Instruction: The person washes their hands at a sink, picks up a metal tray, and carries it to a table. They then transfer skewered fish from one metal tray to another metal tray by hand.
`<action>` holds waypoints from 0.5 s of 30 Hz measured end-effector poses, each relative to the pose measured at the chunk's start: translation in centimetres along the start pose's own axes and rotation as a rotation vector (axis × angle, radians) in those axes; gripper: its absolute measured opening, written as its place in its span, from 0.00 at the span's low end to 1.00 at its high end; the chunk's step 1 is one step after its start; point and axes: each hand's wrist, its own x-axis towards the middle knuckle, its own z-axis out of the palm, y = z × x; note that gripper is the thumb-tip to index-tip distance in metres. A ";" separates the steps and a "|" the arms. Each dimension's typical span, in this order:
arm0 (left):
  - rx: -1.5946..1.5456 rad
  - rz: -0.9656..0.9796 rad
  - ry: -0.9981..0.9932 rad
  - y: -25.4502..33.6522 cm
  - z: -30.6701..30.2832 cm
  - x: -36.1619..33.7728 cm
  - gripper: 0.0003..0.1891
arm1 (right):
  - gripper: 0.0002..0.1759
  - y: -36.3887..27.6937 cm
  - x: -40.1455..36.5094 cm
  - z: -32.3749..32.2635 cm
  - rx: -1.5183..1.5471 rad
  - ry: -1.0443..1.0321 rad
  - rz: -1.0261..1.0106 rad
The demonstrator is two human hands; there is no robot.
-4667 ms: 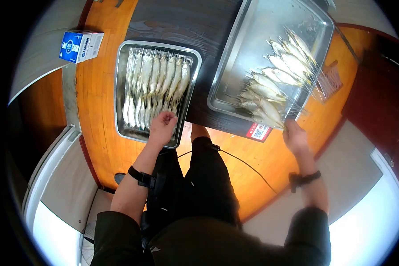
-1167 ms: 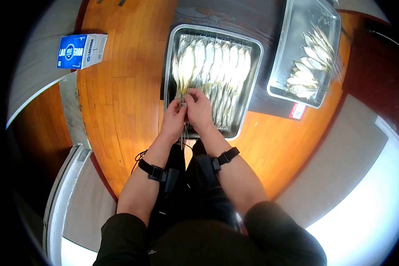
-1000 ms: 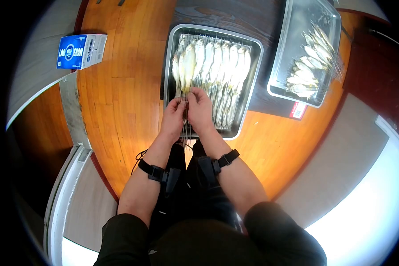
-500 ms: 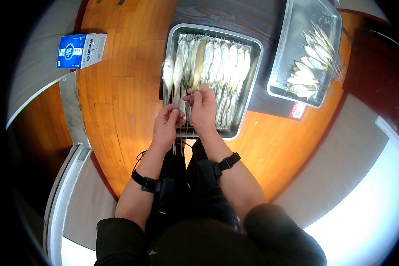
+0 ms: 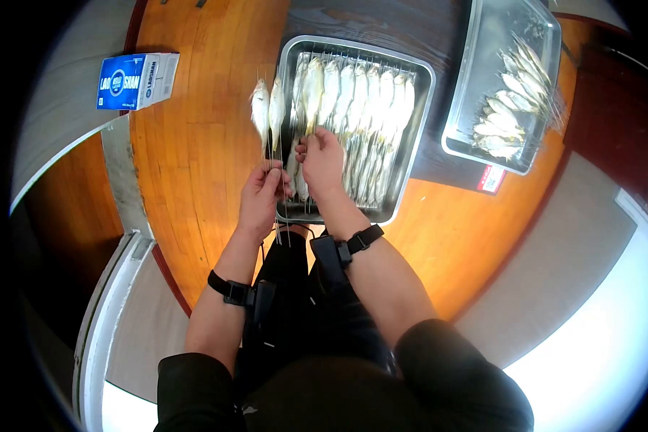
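Observation:
My left hand [image 5: 264, 189] is closed around the thin skewers of two fish, a plumper one [image 5: 260, 111] and a slimmer one [image 5: 276, 115]. Both fish point head up, just outside the left rim of a metal tray [image 5: 430, 108]. The skewer ends stick out below that hand. Over the tray, my right hand [image 5: 321, 160] pinches the tail end of a yellowish skewered fish [image 5: 312, 93]. To its right lies a tight row of silvery skewered fish [image 5: 361, 97]. A second row [image 5: 367, 169] fills the lower half, partly covered by my right hand.
At the upper right, a clear plastic bin [image 5: 450, 137] holds a pile of skewered fish [image 5: 507, 115], with skewer tips poking past its right side. Tray and bin rest on a dark table [image 5: 432, 162]. A blue and white Laoshan box [image 5: 126, 83] stands at the left.
My left hand has moved left, taking the two skewered fish out past the tray's left rim. My right hand has shifted slightly up and left, along with the yellowish fish.

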 end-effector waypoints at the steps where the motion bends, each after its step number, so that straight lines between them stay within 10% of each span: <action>1: -0.020 0.005 -0.023 0.0 0.0 0.1 0.08 | 0.18 0.4 0.2 0.1 -0.114 0.027 -0.045; 15: -0.057 0.002 -0.029 0.0 -0.4 0.4 0.09 | 0.16 -1.1 -1.2 -0.2 -0.544 0.124 -0.255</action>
